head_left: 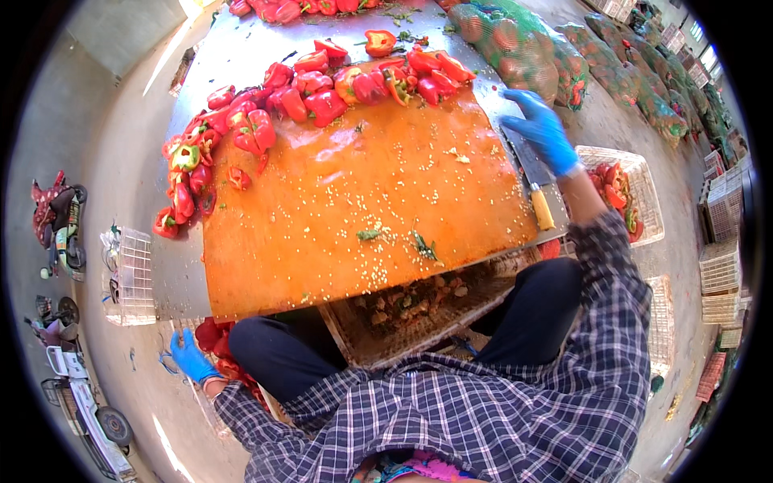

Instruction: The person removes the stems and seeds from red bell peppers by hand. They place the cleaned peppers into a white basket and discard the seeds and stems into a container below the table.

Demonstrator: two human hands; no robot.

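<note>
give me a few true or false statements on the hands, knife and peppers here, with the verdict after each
1. The left hand and right hand wear blue gloves. True.
2. The knife lies by the left edge of the orange board. False: it lies by the right edge.
3. The red peppers on the board line its near edge. False: they lie along its far and left sides.
4. The left hand rests on the board. False: it is off its near left corner.
</note>
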